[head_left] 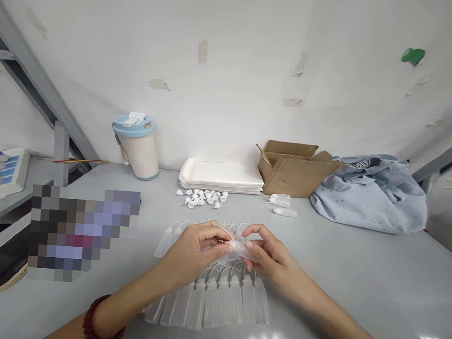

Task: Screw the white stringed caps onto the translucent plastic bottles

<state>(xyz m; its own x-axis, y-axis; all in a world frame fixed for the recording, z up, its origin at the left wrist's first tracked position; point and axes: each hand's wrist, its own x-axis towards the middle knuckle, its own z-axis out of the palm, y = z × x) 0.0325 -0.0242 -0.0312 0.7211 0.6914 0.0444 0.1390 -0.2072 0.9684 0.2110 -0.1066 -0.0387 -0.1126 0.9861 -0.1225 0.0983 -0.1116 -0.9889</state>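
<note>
Together, the left hand (pixel 205 243) pinches the white top (pixel 233 244) of a small clear bottle (pixel 240 249) and the right hand (pixel 272 253) holds its body between thumb and fingers, tilted above the table (pixel 358 271). Below and around the hands lie rows of similar bottles (pixel 211 303). Farther back, loose white caps (pixel 197 196) lie before a stack of white packets (pixel 223 175), between a lidded cup (pixel 139 150) and a cardboard box (pixel 301 177) beside blue-grey cloth (pixel 374 198).

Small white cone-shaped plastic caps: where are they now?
In the head view, the small white cone-shaped plastic caps lie left of centre on the grey tabletop, just in front of the flat white rectangular stack and beyond the left hand.
</note>
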